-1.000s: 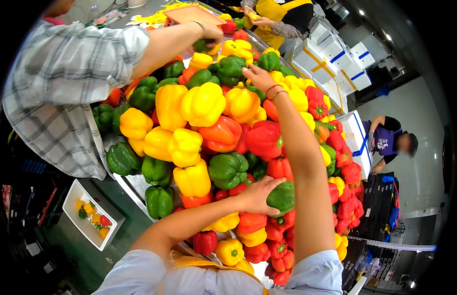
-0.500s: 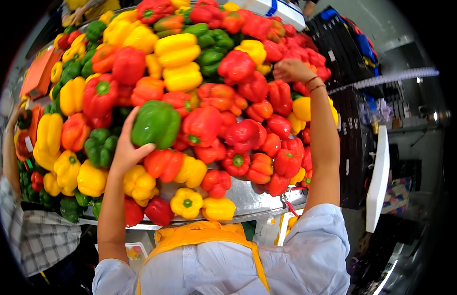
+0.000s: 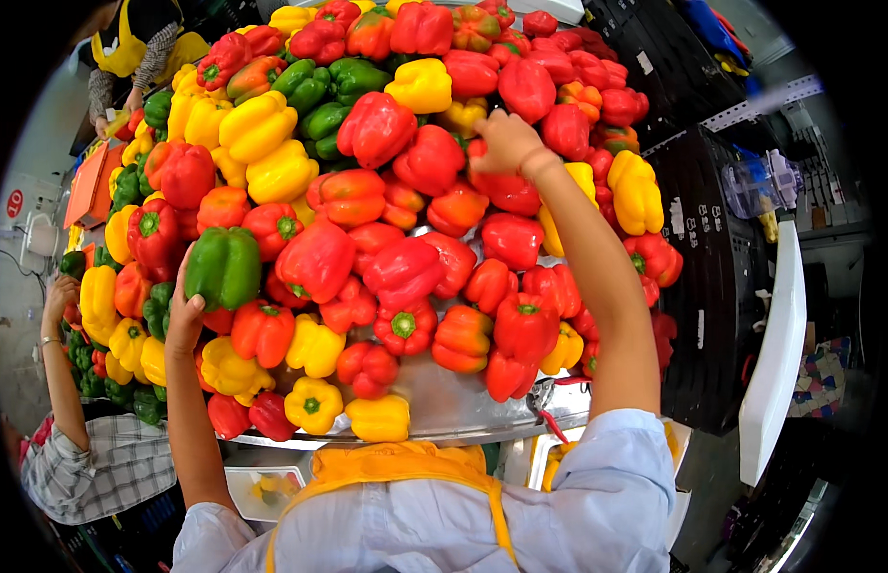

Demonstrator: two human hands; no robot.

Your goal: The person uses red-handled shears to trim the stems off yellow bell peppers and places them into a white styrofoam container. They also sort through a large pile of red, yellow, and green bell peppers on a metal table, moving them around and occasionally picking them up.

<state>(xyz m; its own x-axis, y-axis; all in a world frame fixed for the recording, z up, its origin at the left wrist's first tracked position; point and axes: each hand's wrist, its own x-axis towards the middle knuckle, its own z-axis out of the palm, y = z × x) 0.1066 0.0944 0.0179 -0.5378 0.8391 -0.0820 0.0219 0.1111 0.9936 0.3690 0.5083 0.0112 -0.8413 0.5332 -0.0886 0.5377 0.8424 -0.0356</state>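
A large heap of red, yellow, green and orange bell peppers covers the metal table (image 3: 444, 387). On the heap's left side my left hand (image 3: 184, 320) is closed around a green bell pepper (image 3: 224, 272), thumb at its lower edge. My right arm reaches farther across, and my right hand (image 3: 509, 143) has its fingers curled down among the peppers. Under its wrist lies a red bell pepper (image 3: 509, 191), with a yellow bell pepper (image 3: 463, 116) just beyond the knuckles. Whatever those fingertips hold, if anything, is hidden.
Black stacked crates (image 3: 702, 306) flank the table on the right, beside a white panel (image 3: 773, 363). A metal tool with red handles (image 3: 551, 420) lies at the near edge. Co-workers' hands (image 3: 62, 291) reach in from the left. A white tub (image 3: 242, 489) is below the table edge.
My view has shifted, so the heap appears farther left at the front. My right hand has moved nearer to the middle of the heap. My left hand still holds the green bell pepper.
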